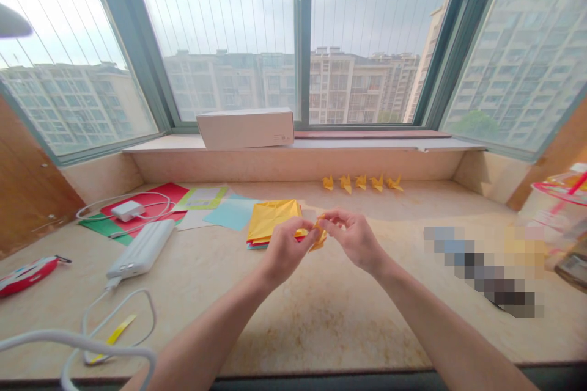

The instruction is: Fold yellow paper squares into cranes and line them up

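My left hand [285, 248] and my right hand [354, 238] meet over the middle of the marble counter [321, 311], both pinched on a small folded piece of yellow-orange paper [318, 236] held between them. Just behind my left hand lies a stack of coloured paper sheets [270, 220] with a yellow sheet on top. Farther back, near the wall, several small yellow folded paper cranes [361, 182] stand in a row.
At the left lie a white power bank [141, 249] with white cables, a white charger [127, 210] on red and green sheets, and a red object [27, 274]. A white box [246, 127] sits on the window sill. Clear plastic containers [562, 208] stand at right.
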The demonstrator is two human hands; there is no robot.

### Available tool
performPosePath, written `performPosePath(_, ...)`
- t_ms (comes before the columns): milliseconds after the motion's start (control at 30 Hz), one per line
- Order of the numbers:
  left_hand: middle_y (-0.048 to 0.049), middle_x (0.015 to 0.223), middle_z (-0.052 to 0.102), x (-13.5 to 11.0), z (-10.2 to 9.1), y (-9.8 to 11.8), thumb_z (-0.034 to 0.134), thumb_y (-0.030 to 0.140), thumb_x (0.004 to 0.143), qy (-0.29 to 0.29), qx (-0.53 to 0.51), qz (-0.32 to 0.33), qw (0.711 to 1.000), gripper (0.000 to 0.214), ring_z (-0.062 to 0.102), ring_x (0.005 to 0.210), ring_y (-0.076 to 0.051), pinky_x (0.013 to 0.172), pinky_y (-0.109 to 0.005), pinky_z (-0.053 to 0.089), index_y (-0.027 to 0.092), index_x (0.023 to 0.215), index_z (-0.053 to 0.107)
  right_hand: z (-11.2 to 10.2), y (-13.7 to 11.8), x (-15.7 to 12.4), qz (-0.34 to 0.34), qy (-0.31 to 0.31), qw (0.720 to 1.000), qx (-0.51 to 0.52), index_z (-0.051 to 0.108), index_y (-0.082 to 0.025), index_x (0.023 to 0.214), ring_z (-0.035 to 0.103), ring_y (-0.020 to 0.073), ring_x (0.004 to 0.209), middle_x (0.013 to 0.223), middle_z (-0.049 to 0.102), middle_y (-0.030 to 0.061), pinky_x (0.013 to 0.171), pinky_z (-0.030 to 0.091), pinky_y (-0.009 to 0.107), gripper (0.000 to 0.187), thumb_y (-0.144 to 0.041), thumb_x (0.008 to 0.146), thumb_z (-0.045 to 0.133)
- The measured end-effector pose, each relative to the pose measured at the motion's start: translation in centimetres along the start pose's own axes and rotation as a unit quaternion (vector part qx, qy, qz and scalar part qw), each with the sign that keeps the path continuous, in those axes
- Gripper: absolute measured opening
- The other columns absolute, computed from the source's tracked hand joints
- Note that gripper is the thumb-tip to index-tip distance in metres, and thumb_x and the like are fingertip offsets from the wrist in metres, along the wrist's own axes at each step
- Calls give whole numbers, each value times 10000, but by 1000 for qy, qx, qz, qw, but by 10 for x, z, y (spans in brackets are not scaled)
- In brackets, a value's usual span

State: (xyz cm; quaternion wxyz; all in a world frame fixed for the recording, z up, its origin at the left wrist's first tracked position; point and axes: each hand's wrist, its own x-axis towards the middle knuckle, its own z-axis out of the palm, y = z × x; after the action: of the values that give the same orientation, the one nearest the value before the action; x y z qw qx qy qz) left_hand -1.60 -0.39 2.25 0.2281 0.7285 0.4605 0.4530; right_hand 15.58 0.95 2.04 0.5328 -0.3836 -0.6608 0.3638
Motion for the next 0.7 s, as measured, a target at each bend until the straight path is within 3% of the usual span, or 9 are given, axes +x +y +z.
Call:
performPosePath(100, -68, 858, 733, 0, -1, 1, 602, 449, 891, 6, -72, 6, 997, 302, 675, 811, -219, 743, -325, 512, 164, 889, 700, 1, 4, 2, -9, -3, 996, 94, 704, -199, 860, 591, 147, 633, 693, 672, 7, 632, 489, 292, 208, -402, 816, 715)
performPosePath(167, -94, 1055, 713, 1, -1, 2, 555, 502, 914, 18, -158, 1, 987, 366, 666, 982, -238, 833, -338, 518, 181, 1055, 661, -1, 3, 4, -27, 4, 989, 148, 696, -211, 875, 616, 151, 667, 701, 673, 2, 684, 514, 303, 206, -406, 817, 726)
performPosePath(233, -108, 1259, 634, 3, -2, 0, 534, 544, 917, 34, -240, -35, 970, 445, 607, 1155, -256, 906, -355, 506, 220, 1218, 580, -3, 1, 4, -42, 5, 984, 175, 698, -221, 904, 652, 161, 756, 798, 704, 19, 768, 528, 320, 193, -393, 823, 730)
performPosePath(300, -111, 1343, 573, 5, -1, -2, 518, 582, 912, 30, -310, -102, 945, 511, 594, 1191, -262, 926, -380, 503, 257, 1306, 503, -6, -3, 3, -48, -5, 982, 181, 700, -228, 931, 670, 174, 861, 934, 717, 41, 834, 526, 332, 173, -374, 841, 717)
performPosePath(400, -117, 1313, 585, 7, 1, -5, 495, 612, 908, -12, -413, -180, 893, 543, 693, 1006, -240, 892, -411, 523, 257, 1317, 460, -9, -6, 0, -58, -35, 984, 164, 702, -226, 920, 658, 183, 964, 1040, 702, 57, 872, 519, 328, 145, -353, 850, 709)
performPosePath(467, -109, 1250, 627, 7, 2, -5, 533, 583, 901, -22, -461, -178, 869, 524, 717, 898, -215, 859, -397, 536, 242, 1292, 464, -8, -7, -1, -68, -61, 984, 155, 705, -219, 905, 647, 183, 991, 1055, 692, 61, 899, 510, 329, 142, -343, 837, 723)
performPosePath(600, -67, 1104, 700, 8, -1, -1, 667, 439, 866, 8, -472, -122, 873, 564, 704, 881, -182, 805, -323, 538, 251, 1339, 425, -7, -6, 0, -65, -94, 983, 141, 728, -204, 884, 638, 178, 998, 1071, 673, 69, 940, 497, 341, 143, -337, 832, 731)
performPosePath(700, -47, 1054, 704, 8, -3, -1, 723, 392, 828, 21, -448, -104, 887, 648, 694, 894, -175, 783, -295, 540, 264, 1377, 404, -5, -4, 2, -57, -72, 987, 132, 736, -202, 877, 639, 181, 1004, 1081, 664, 73, 931, 507, 342, 159, -355, 834, 726)
